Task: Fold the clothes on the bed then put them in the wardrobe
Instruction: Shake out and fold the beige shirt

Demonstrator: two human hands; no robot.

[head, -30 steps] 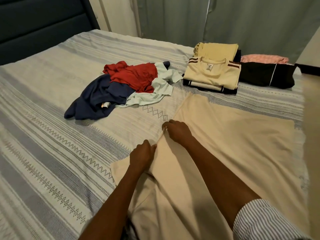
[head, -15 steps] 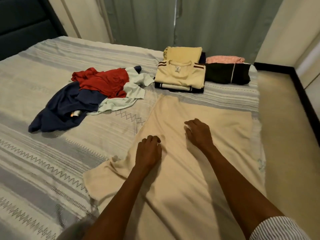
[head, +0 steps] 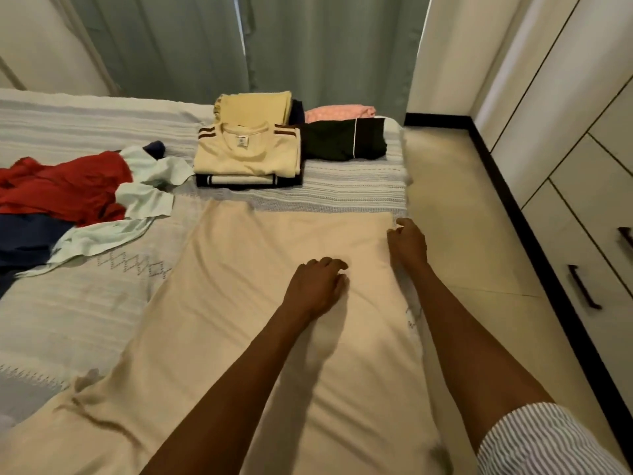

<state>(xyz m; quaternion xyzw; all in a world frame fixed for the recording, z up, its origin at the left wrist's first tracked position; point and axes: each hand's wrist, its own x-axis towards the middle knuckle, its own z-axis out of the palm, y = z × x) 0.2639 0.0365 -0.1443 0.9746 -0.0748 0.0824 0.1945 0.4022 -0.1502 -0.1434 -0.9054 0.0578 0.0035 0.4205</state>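
A beige garment (head: 260, 303) lies spread flat on the bed (head: 85, 303), along the bed's right edge. The left hand (head: 317, 286) rests palm down on the cloth, fingers loosely curved with the tips touching the fabric; it grips nothing. The right hand (head: 407, 245) sits at the garment's far right corner, just right of and beyond the left hand, at the bed's edge. Its fingers are curled at the cloth's corner; whether they pinch the fabric cannot be told. A striped sleeve (head: 534, 443) covers the right upper arm.

Beyond both hands, a folded stack (head: 246, 152) with a cream shirt on top sits on the bed. Just right of the stack lies a folded black garment (head: 342, 142), with a pink item (head: 337, 113) behind it. Left of the hands, well apart, lies an unfolded pile: a red garment (head: 68, 186), a pale green garment (head: 144, 200) and a navy garment (head: 27, 238). Right of the right hand, across the floor (head: 455, 214), stands the wardrobe (head: 582, 132), drawers closed. Curtains (head: 239, 42) hang behind the bed.
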